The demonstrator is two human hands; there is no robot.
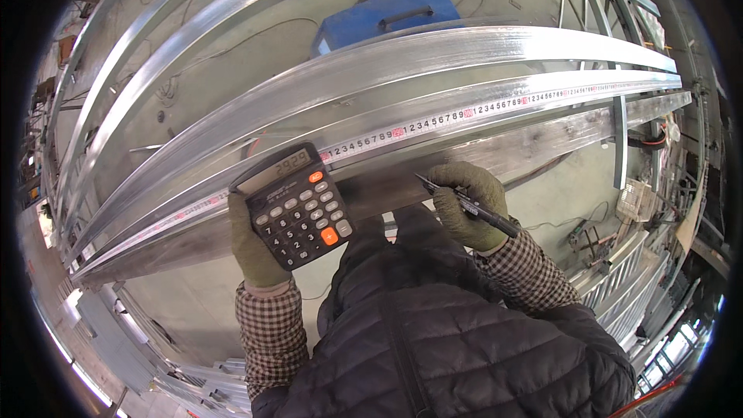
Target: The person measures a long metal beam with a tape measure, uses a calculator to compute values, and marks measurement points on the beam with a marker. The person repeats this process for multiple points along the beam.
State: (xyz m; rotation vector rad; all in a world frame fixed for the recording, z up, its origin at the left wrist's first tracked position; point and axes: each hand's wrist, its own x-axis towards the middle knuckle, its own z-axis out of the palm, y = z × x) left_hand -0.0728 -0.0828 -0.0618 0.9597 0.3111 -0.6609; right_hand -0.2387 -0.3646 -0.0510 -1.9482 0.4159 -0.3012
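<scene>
In my gloved left hand (254, 246) is a black desk calculator (298, 213) with grey and orange keys, its lit display showing digits. The fingers wrap round its left edge. My right hand (474, 201), in an olive glove, is closed round a dark marker pen (489, 218) whose tip points up and to the left. Just beyond both hands, a white measuring tape (433, 122) with black and red marks runs along a long metal bar. Nearer to me lies a dull, dark metal beam (495, 150), partly behind the calculator.
Several long shiny metal profiles (348, 58) stretch across the view, bent by the lens. Past them a blue box (391, 15) with a dark handle stands on the pale floor. Thin cables trail over the floor. A metal upright (620, 139) and a wire basket (636, 200) are at right.
</scene>
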